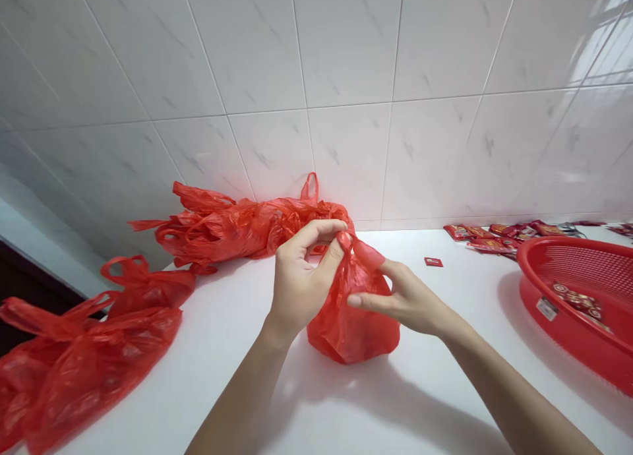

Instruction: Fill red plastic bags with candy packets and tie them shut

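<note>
A: Where is the small, rounded, translucent red plastic bag (pixel 351 330)?

B: On the smooth white table (pixel 217 336), left of the round red plastic basket (pixel 568 336) with perforated walls. It's upright, bulging below and gathered at the top.

A: And the hands?

B: The left hand (pixel 304 277) has its grip closed, pinching the gathered top between thumb and fingers. The right hand (pixel 410 297), on the bag's side nearer the basket, has its thumb against the plastic and its index finger at a loose flap. Some fingers are hidden, so I can't tell whether that grip is closed.

A: What's around the basket?

B: Inside lie patterned brown-and-cream packets (pixel 578 303). Just behind it are shiny red packets (pixel 494 245), with a single small red packet (pixel 434 262) to its left. Well left of it are a heap of crumpled red plastic bags (pixel 232 231) and, farther left, several filled red plastic bags (pixel 99 369).
</note>
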Available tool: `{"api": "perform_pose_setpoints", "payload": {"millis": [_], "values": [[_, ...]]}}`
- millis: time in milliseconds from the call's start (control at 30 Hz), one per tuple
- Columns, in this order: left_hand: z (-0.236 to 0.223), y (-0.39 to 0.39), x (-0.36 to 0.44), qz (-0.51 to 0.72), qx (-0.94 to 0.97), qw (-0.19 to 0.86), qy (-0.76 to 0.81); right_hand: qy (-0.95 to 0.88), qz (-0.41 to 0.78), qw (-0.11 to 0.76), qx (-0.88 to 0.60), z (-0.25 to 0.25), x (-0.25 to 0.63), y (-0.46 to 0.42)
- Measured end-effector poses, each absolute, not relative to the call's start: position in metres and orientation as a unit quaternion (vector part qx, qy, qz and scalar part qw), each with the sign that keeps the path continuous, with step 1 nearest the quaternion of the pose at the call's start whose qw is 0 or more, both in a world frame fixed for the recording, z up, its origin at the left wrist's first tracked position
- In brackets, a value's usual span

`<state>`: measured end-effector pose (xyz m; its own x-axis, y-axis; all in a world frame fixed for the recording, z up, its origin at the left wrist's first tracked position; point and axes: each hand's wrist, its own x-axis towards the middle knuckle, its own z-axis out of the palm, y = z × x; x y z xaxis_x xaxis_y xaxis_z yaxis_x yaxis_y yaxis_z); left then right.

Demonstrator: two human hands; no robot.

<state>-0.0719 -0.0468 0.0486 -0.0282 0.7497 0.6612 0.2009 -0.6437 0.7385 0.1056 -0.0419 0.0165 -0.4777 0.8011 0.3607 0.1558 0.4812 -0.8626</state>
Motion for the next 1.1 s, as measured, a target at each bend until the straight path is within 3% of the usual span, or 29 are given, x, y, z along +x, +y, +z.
{"api": "perform_pose_setpoints", "payload": {"millis": [267,667,767,933,1100], "values": [[0.059,-0.050,-0.082,0.639,0.662,0.186,0.345,-0.600,0.477,0.554,-0.325,0.016,0.103,-0.034],[0.066,-0.045,-0.103,0.650,0.674,0.111,0.333,-0.463,0.555,0.616,-0.313,0.027,0.124,-0.025],[0.064,-0.042,-0.111,0.597,0.690,0.109,0.394,-0.441,0.570,0.618,-0.314,0.024,0.128,-0.019],[0.060,-0.032,-0.133,0.399,0.707,0.123,0.571,-0.396,0.591,0.620,-0.331,0.017,0.132,-0.008],[0.058,-0.018,-0.142,0.401,0.719,0.182,0.537,-0.409,0.579,0.621,-0.335,0.015,0.136,-0.005]]}}
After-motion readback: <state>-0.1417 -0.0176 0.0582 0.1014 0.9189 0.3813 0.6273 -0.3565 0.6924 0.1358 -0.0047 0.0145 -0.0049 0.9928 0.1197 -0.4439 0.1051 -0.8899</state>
